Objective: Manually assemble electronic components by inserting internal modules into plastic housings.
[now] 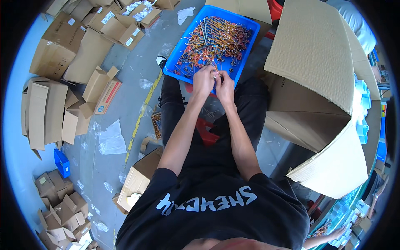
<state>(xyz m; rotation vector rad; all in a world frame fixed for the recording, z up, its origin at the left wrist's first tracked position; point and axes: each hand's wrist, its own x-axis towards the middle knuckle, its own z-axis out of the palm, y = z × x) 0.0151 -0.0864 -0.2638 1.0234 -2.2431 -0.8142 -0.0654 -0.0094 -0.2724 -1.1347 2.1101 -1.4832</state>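
Note:
A blue plastic tray (250, 51) rests in front of my knees, heaped with thin orange wires (223, 35) that have small pale and dark ends. My left hand (202, 82) and my right hand (225, 86) meet over its near edge, fingertips almost touching. Both are closed in a pinch around a thin wire (215, 66), whose far part rises past my fingers toward the heap. A small pale tip shows between the fingertips; the rest of what they grip is covered by the fingers. Loose dark and red pieces lie on the tray floor around the heap.
A large open carton (312, 54) stands close at my right, its flaps leaning outward. Opened cartons (54, 110) crowd the left, with a small blue bin (62, 162). Plastic scraps litter the grey floor (110, 108). Co-workers' arms (318, 241) show at the right rim.

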